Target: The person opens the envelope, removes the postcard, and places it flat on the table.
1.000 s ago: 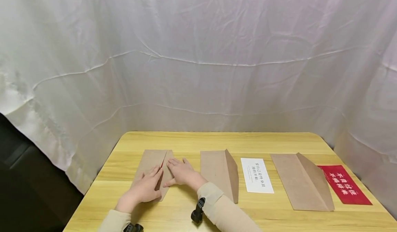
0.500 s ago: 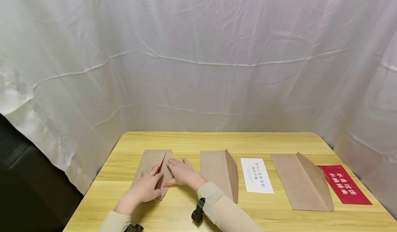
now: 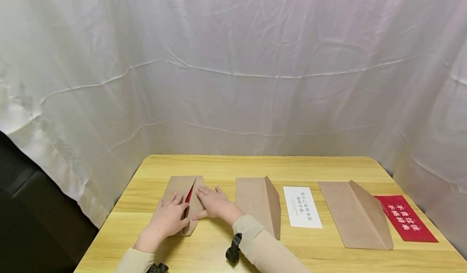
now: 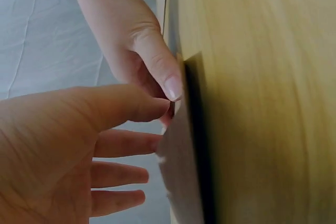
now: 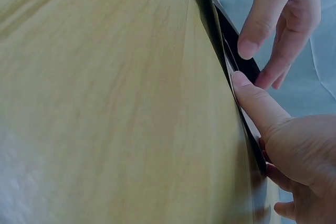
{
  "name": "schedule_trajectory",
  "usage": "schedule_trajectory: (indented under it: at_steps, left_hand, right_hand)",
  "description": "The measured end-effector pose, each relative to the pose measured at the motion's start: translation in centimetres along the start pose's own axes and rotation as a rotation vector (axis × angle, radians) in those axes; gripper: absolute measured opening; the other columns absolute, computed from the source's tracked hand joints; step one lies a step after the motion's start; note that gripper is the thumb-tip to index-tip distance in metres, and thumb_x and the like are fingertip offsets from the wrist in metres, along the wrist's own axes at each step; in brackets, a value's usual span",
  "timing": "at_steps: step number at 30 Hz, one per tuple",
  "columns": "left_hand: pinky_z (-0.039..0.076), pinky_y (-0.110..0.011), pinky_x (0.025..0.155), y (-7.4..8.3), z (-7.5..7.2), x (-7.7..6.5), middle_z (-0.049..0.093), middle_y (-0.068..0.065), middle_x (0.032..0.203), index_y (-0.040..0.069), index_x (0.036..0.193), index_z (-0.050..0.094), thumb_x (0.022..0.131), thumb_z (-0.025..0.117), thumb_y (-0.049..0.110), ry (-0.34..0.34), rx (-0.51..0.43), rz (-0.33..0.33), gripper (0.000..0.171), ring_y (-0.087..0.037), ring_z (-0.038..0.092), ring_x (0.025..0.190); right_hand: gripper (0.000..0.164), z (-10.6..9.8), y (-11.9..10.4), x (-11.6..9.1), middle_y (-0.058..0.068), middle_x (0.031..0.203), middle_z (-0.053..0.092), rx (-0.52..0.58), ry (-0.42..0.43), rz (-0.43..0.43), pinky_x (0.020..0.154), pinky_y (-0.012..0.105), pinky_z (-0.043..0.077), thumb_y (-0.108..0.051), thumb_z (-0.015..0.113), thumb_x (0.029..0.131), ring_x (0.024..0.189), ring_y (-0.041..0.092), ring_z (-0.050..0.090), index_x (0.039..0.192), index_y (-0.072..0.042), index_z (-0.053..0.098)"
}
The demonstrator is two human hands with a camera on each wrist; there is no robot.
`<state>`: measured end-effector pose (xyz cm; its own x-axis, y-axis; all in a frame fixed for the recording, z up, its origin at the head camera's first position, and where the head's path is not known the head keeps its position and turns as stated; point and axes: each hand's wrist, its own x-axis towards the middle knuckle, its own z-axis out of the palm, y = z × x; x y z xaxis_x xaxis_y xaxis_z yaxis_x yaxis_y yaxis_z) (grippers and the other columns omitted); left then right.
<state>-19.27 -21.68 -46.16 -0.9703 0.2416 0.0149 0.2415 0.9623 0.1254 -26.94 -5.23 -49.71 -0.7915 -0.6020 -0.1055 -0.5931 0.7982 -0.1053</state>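
A brown paper envelope (image 3: pixel 180 183) lies at the left of the table, its flap (image 3: pixel 198 183) along the right side. Something red (image 3: pixel 189 195) shows through the slit between flap and body. On the envelope's body, my left hand (image 3: pixel 168 219) rests beside the slit. In the left wrist view its thumb and fingers (image 4: pixel 121 174) are extended and apart at the paper's edge. My right hand (image 3: pixel 215 205) presses the flap with spread fingers. The right wrist view has its thumb (image 5: pixel 254 98) along the flap, near the left hand's thumb (image 5: pixel 254 38).
Right of the hands lie a second brown envelope (image 3: pixel 251 200) with its flap raised, a white printed card (image 3: pixel 297 208), a third envelope (image 3: pixel 346 212) and a red printed card (image 3: pixel 408 218) partly beneath its flap. White cloth (image 3: pixel 255 102) hangs behind the wooden table (image 3: pixel 292 167).
My left hand has shifted slightly left, and the slit has widened, baring more of the red inside. The right hand stays in place on the flap.
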Motion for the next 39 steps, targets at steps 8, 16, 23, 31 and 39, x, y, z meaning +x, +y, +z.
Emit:
schedule_trajectory:
  at_steps: [8,16,23,31,39]
  left_hand:
    - [0.029,-0.072,0.106,-0.1,0.6,0.2,0.045,-0.024,0.148,0.001,0.133,0.057,0.084,0.072,0.028,0.028,0.000,-0.016,0.058,-0.044,0.041,0.138]
    - [0.027,-0.070,0.109,-0.6,0.8,0.2,0.034,-0.024,0.154,0.001,0.144,0.044,0.089,0.058,0.018,-0.043,-0.164,-0.027,0.059,-0.047,0.033,0.141]
    - [0.029,-0.065,0.111,-1.1,0.9,0.3,0.030,-0.031,0.154,-0.002,0.148,0.036,0.093,0.053,0.013,-0.058,-0.239,0.000,0.060,-0.055,0.030,0.139]
    - [0.028,-0.065,0.111,-1.0,0.6,0.3,0.031,-0.034,0.151,-0.007,0.146,0.037,0.091,0.053,0.011,-0.063,-0.252,-0.009,0.060,-0.054,0.030,0.138]
    - [0.025,-0.061,0.115,-0.9,0.5,0.2,0.034,-0.036,0.149,-0.008,0.144,0.039,0.092,0.052,0.012,-0.058,-0.240,-0.009,0.057,-0.053,0.030,0.139]
  right_hand:
    - [0.094,0.1,-0.1,0.0,-0.002,0.160,0.030,-0.003,-0.007,0.001,0.121,0.049,0.024,-0.074,0.058,0.079,0.149,0.014,0.028,0.152,-0.019,0.035]
    - [0.094,0.3,0.1,-0.1,-0.001,0.161,0.029,0.020,0.004,-0.017,0.120,0.052,0.024,-0.073,0.057,0.080,0.149,0.016,0.028,0.154,-0.023,0.030]
    - [0.083,-0.2,0.0,-0.2,0.002,0.162,0.025,0.030,-0.018,-0.046,0.118,0.058,0.022,-0.069,0.057,0.082,0.149,0.022,0.027,0.153,-0.040,0.026]
    - [0.078,-0.4,-0.1,-0.2,0.000,0.163,0.023,-0.005,-0.047,-0.037,0.119,0.057,0.021,-0.071,0.053,0.083,0.150,0.019,0.024,0.151,-0.043,0.029]
    - [0.085,-0.2,0.0,0.0,-0.004,0.160,0.030,-0.010,-0.011,-0.019,0.117,0.056,0.027,-0.073,0.056,0.080,0.149,0.016,0.028,0.151,-0.032,0.036]
